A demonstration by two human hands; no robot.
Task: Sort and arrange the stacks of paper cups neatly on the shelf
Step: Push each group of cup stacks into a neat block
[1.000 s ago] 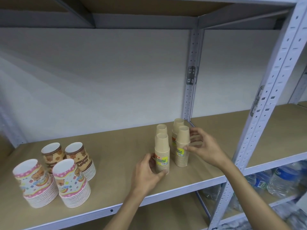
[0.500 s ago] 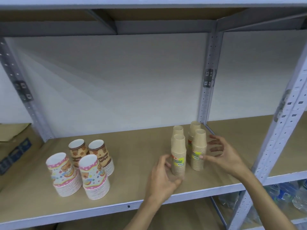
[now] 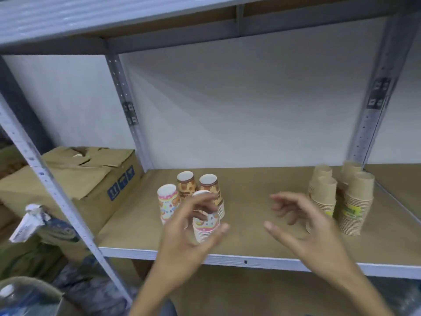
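Head view: seen from above and in front, a brown shelf (image 3: 262,185) in a grey metal rack. Grouped left of centre, four stacks of patterned paper cups: two brown-printed stacks (image 3: 185,184) at the back, two pink-trimmed stacks (image 3: 167,201) in front, all upturned, bases uppermost. Standing close together at the right end near the rear post, four plain kraft cup stacks (image 3: 360,201), the front ones bearing yellow-green labels. Raised in front of the shelf edge, both hands, blurred. Left hand (image 3: 191,231) spread with fingers curled loosely, grip open, overlapping the nearest pink-trimmed stack in the frame; actual contact with it impossible to tell. Right hand (image 3: 307,226) likewise open-palmed and empty, fingers pointing left, set between the two cup groups, just beside the kraft stacks. Visible beyond the left post, a worn cardboard box (image 3: 75,174).
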